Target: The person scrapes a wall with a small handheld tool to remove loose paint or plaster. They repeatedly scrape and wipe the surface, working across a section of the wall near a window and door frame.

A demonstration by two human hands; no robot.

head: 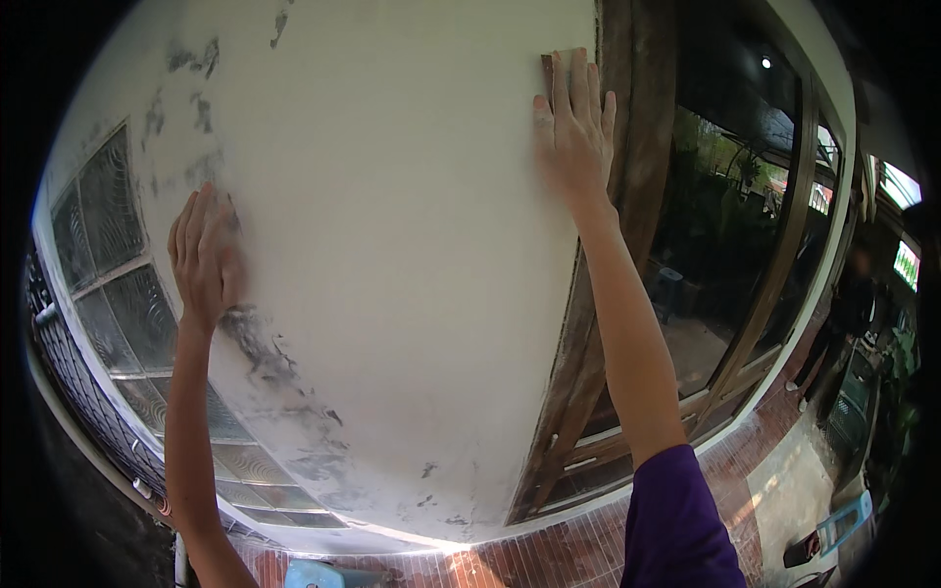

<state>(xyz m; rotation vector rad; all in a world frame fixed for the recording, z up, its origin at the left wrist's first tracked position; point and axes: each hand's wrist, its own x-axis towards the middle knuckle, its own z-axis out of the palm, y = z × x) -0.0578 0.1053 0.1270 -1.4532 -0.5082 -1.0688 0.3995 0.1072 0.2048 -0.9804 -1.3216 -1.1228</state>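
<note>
A white painted wall [412, 242] with dark, flaking patches fills the middle of the view. High on it, beside a brown wooden door frame [639, 110], my right hand [577, 136] lies with its fingers spread. Under those fingers is a brown sheet [547, 72], probably sandpaper, pressed to the wall and mostly covered by the hand. My left hand [202, 253] rests against the wall further left, over a peeled patch [261, 349]. I see nothing in it, though its palm is hidden.
Glass blocks [110, 198] line the wall's left side, with a metal lattice [81, 375] beyond. To the right are glass door panes [728, 220]. A blue plastic stool [316, 573] stands below on red floor tiles [529, 562]. A person [845, 316] stands at far right, near another blue stool [845, 522].
</note>
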